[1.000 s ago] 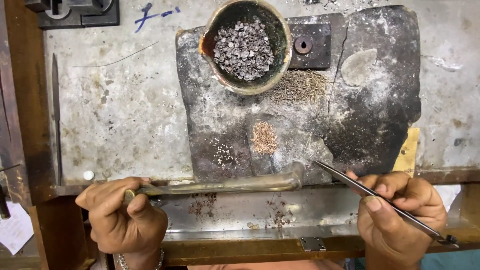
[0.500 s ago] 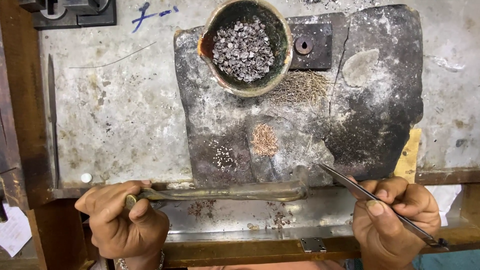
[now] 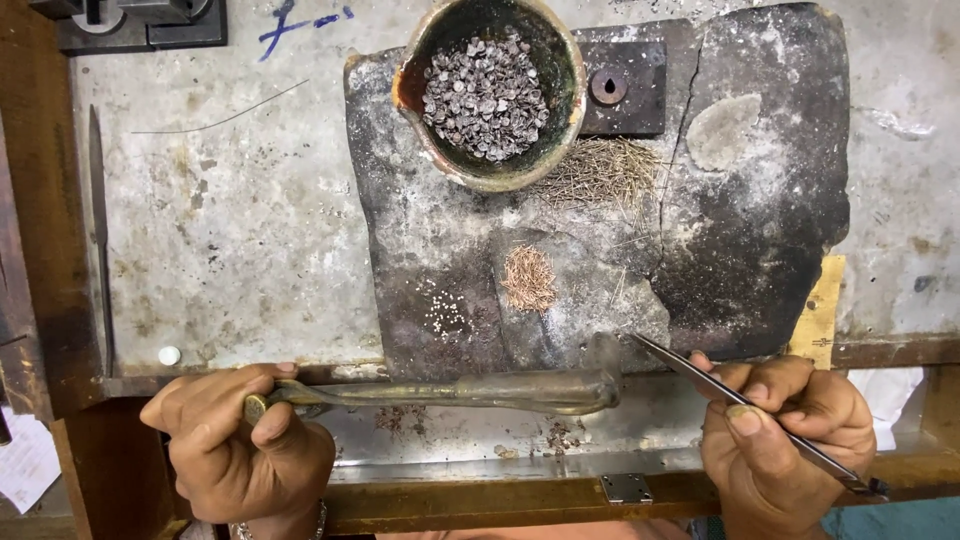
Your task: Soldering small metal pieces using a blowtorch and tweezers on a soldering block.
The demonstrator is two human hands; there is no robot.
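Far left: a dark wooden frame (image 3: 25, 250) edging the desk (image 3: 230, 230), with a thin dark blade (image 3: 97, 220) lying lengthwise just inside it. Small white bead (image 3: 170, 355) near the desk's front edge, just above the left hand.

Left hand (image 3: 240, 450) closed around the near end of a long brass blowpipe (image 3: 450, 392) — thumb and fingers wrapped on it, the pipe running rightward along the desk's front lip, its bent tip (image 3: 600, 385) close below the dark soldering slab (image 3: 760, 250).

On the slab, going right: a scatter of tiny white beads (image 3: 440, 312), then a small heap of copper-coloured wire bits (image 3: 528, 278) just beside them, both lying above the pipe's middle and well apart from either hand. Higher up, a round clay bowl (image 3: 470, 170) filled with small dark metal pieces (image 3: 485, 85); right of it a bundle of fine pale wires (image 3: 600, 172) and a dark square block with a round hole (image 3: 610, 88).

Right hand (image 3: 785, 440) pinched on slim metal tweezers (image 3: 740, 400), fingers pressing them near mid-length; tips pointing up-left, ending at the slab's lower edge just right of the pipe's tip — not touching the wire heap. Nothing between tips and heap but bare slab. A yellowish wooden strip (image 3: 820, 310) at the slab's right edge.
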